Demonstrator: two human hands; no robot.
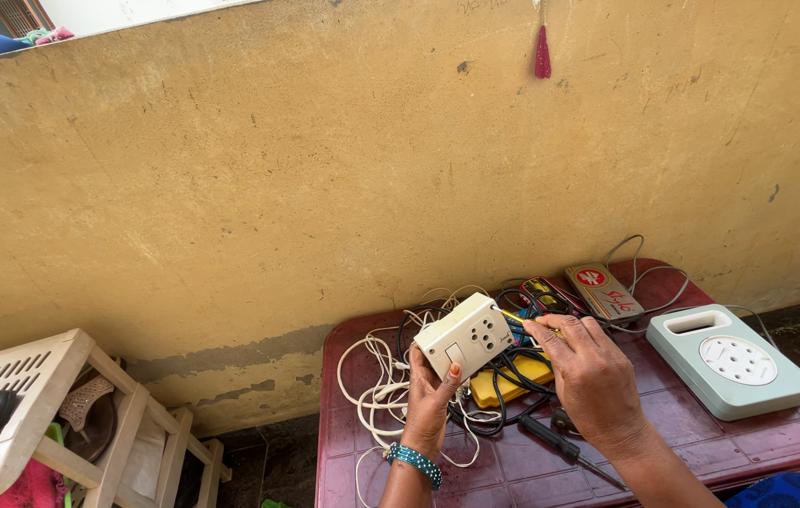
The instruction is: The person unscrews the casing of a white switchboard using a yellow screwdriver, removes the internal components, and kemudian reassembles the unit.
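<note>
My left hand [430, 395] grips a cream switch-and-socket box [467, 335] from below, holding it tilted above a dark red plastic table [701, 442]. My right hand [593, 372] is closed on a thin yellow-handled tool [518, 320] whose tip meets the right side of the box. Under both hands lies a tangle of white wires [376, 386] and black wires [503, 400] over a yellow object [511, 379]. A beaded teal bracelet [414, 461] circles my left wrist.
A pale green extension reel box [729, 360] sits at the table's right. A small grey device [604, 290] lies at the back, a black-handled screwdriver [564, 449] near the front. A yellow wall [372, 160] stands behind. A beige shoe rack [52, 414] stands at the left.
</note>
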